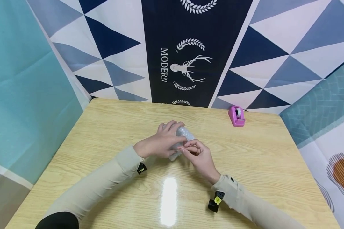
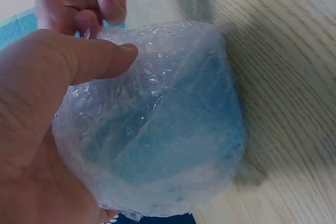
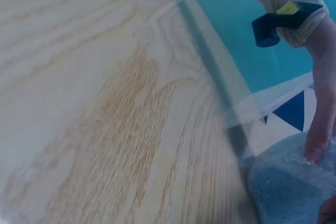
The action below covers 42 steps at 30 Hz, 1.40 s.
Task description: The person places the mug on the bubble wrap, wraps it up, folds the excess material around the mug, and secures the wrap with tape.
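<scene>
A rounded bundle in clear bubble wrap [image 1: 186, 133] is held above the middle of the wooden table. What lies inside is hidden; in the left wrist view the bubble wrap [image 2: 173, 108] looks bluish and translucent. My left hand [image 1: 167, 140] grips the bundle from the left, its thumb [image 2: 105, 59] lying across the wrap. At the near right edge, my right hand [image 1: 199, 157] has thumb and forefinger brought together, pinching a thin clear piece. Whether that piece is tape or wrap I cannot tell. In the right wrist view, the bundle [image 3: 289, 182] shows only at the lower right.
A pink tape dispenser [image 1: 236, 116] with a roll in it stands at the back right of the wooden table [image 1: 117, 117]. Patterned cloth [image 1: 114, 41] hangs along the back edge, and a teal sheet [image 1: 25, 79] hangs at the left.
</scene>
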Available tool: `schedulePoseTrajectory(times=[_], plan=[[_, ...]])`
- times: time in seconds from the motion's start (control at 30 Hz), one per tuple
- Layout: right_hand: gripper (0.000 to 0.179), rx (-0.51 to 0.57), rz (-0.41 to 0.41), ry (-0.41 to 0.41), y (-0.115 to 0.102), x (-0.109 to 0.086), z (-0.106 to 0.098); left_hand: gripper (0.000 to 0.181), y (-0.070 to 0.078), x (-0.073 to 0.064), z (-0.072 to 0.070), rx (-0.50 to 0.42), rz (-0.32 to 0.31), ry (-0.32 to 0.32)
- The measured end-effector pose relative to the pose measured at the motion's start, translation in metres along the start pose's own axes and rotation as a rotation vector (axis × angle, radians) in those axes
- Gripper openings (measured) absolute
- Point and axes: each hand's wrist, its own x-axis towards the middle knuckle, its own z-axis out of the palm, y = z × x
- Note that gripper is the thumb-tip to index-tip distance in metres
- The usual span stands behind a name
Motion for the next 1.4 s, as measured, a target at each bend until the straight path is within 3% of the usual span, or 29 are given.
schedulePoseTrajectory(times=[0.23,0.37,0.57,0.77,1.03,1.17,1.4], plan=[[0.018,-0.028,-0.047,0.007,0.010,0.004,0.001,0.057,0.000,0.001,-0.004,-0.035,-0.027,-0.085],[0.018,-0.027,-0.053,0.003,0.010,0.005,0.001,0.051,-0.001,0.002,-0.007,-0.062,-0.035,-0.111],[0.016,-0.040,-0.074,0.026,0.009,0.001,0.004,0.026,-0.002,0.002,-0.002,-0.025,-0.006,-0.050],[0.012,-0.099,-0.159,0.075,0.005,-0.012,0.010,0.020,-0.001,0.004,0.002,0.012,0.012,0.005],[0.011,-0.166,-0.085,0.311,0.000,-0.010,0.000,0.022,-0.001,0.003,0.000,-0.019,0.001,-0.011],[0.013,-0.161,-0.080,0.301,0.004,-0.006,-0.005,0.024,-0.002,0.001,0.000,-0.020,0.009,0.004],[0.012,-0.145,-0.144,0.283,0.012,0.000,-0.009,0.036,-0.003,0.001,0.001,-0.020,0.027,0.022]])
